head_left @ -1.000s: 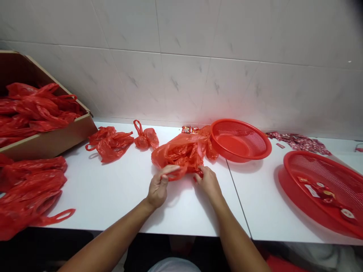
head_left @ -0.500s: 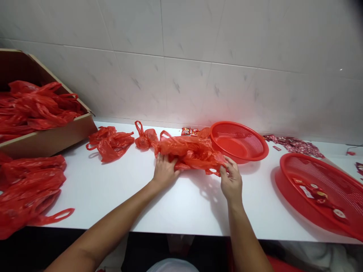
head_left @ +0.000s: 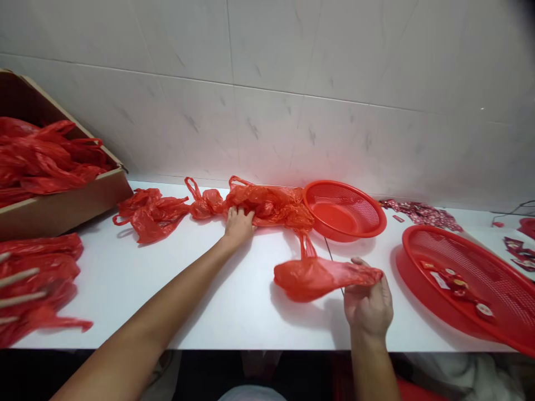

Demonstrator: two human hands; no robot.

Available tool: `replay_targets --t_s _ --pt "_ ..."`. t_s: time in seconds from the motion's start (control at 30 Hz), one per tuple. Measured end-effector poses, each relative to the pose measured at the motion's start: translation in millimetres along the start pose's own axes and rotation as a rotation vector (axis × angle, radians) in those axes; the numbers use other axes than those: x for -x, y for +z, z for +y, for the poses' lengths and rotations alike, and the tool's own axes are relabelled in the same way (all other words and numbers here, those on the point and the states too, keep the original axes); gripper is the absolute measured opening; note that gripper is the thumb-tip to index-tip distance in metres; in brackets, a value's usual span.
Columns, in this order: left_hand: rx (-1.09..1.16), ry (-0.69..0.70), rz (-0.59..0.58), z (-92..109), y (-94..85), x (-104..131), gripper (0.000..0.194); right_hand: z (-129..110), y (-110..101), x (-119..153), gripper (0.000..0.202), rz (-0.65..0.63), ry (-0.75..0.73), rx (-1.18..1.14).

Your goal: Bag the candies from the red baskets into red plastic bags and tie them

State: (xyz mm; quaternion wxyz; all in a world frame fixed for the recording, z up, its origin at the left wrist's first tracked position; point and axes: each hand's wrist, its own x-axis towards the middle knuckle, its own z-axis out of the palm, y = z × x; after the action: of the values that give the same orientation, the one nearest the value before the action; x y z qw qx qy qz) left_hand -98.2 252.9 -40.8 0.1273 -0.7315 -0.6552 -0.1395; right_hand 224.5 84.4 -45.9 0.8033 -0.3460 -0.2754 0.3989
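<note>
In the head view, my left hand (head_left: 239,225) grips the near edge of a crumpled heap of red plastic bags (head_left: 271,206) by the wall, with its fingertips sunk into the film. My right hand (head_left: 370,306), lower and to the right, pinches the end of a single red plastic bag (head_left: 309,279) above the table. That bag stretches out leftward, and its handles still reach up to the heap. Left of the heap lie a small bunched red bag (head_left: 207,203) and another loose red bag (head_left: 154,216).
A cardboard box (head_left: 67,203) of red bags stands at left. Another person's fingers (head_left: 19,289) touch a bag pile (head_left: 62,267) below it. One red basket (head_left: 378,225) is behind; a larger one (head_left: 403,267) at right holds small packets. More packets (head_left: 422,215) lie by the wall.
My right hand has moved right and toward me, drawing one red bag off the heap. My left hand has stayed on the heap. Another person's fingers have appeared at the left edge.
</note>
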Motion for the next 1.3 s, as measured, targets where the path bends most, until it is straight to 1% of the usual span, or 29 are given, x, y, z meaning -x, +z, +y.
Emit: replay_targets --t_s 0.1,0.2,0.27,0.33,0.4,0.47,0.5,0.53,0.57,0.6,0.67,0.73,0.77,0.83,0.9,0.97,1.0,1.03,1.07,1.1,1.13,1.17,1.2,1.23,1.27,1.3 --pt "0.019 0.097 0.019 1 -14.0 20 0.056 9 -17 21 0.018 -0.071 0.129 0.092" --pt "0.05 0.161 0.064 -4 -19.9 52 0.049 19 -29 40 0.027 -0.157 0.268 0.186" --pt "0.093 0.199 0.137 -9 -18.0 76 0.046 25 -35 50 0.034 -0.226 0.308 0.252" --pt "0.127 0.23 0.204 -11 -12.4 97 0.047 32 -41 58 0.037 -0.29 0.292 0.332" --pt "0.128 0.236 0.207 -8 -4.7 109 0.057 40 -48 66 0.037 -0.342 0.264 0.445" --pt "0.102 0.201 0.131 1 3.4 105 0.076 48 -55 73 0.038 -0.382 0.243 0.557" --pt "0.081 0.164 0.074 6 7.3 96 0.082 51 -58 76 0.038 -0.398 0.231 0.6" --pt "0.057 0.118 0.013 10 11.0 83 0.085 54 -60 79 0.039 -0.411 0.216 0.627" --pt "0.03 0.065 -0.048 14 14.4 67 0.082 56 -62 81 0.039 -0.421 0.2 0.643" --pt "0.014 0.029 -0.077 17 17.1 49 0.077 57 -64 82 0.038 -0.431 0.185 0.655" --pt "-0.008 -0.021 -0.095 19 18.9 17 0.071 58 -67 83 0.038 -0.458 0.15 0.681" --pt "-0.024 -0.052 -0.096 19 13.4 -2 0.066 60 -69 82 0.039 -0.467 0.118 0.721" --pt "-0.033 -0.062 -0.094 18 7.6 -4 0.064 61 -70 82 0.039 -0.458 0.105 0.741" --pt "-0.053 -0.074 -0.088 15 -8.4 7 0.063 62 -69 81 0.039 -0.436 0.092 0.769" --pt "-0.07 -0.088 -0.065 12 -27.5 31 0.06 61 -66 81 0.039 -0.419 0.089 0.78" --pt "-0.001 -0.073 0.016 11 -47.2 58 0.054 56 -61 80 0.038 -0.421 0.081 0.779" --pt "0.095 -0.034 0.075 13 -56.3 71 0.05 53 -58 80 0.036 -0.425 0.085 0.77" --pt "0.23 0.034 0.131 17 -64.7 83 0.046 50 -55 80 0.035 -0.437 0.103 0.753" --pt "0.392 0.129 0.168 24 -72.0 94 0.043 46 -52 79 0.034 -0.461 0.131 0.724" --pt "0.556 0.245 0.174 33 -78.3 104 0.04 41 -49 78 0.033 -0.489 0.164 0.69" --pt "0.697 0.376 0.139 43 -83.7 112 0.038 37 -45 77 0.031 -0.521 0.192 0.654" --pt "0.796 0.504 0.076 54 -88.1 120 0.035 32 -41 76 0.03 -0.551 0.207 0.619" --pt "0.846 0.61 -0.002 64 -91.7 126 0.033 27 -37 75 0.028 -0.58 0.205 0.589" --pt "0.847 0.682 -0.081 72 -94.7 132 0.031 22 -34 73 0.025 -0.614 0.185 0.568" --pt "0.808 0.716 -0.153 79 -97.0 136 0.03 16 -31 72 0.024 -0.646 0.154 0.554" --pt "0.744 0.721 -0.22 83 -98.6 139 0.031 10 -28 70 0.023 -0.679 0.119 0.547"
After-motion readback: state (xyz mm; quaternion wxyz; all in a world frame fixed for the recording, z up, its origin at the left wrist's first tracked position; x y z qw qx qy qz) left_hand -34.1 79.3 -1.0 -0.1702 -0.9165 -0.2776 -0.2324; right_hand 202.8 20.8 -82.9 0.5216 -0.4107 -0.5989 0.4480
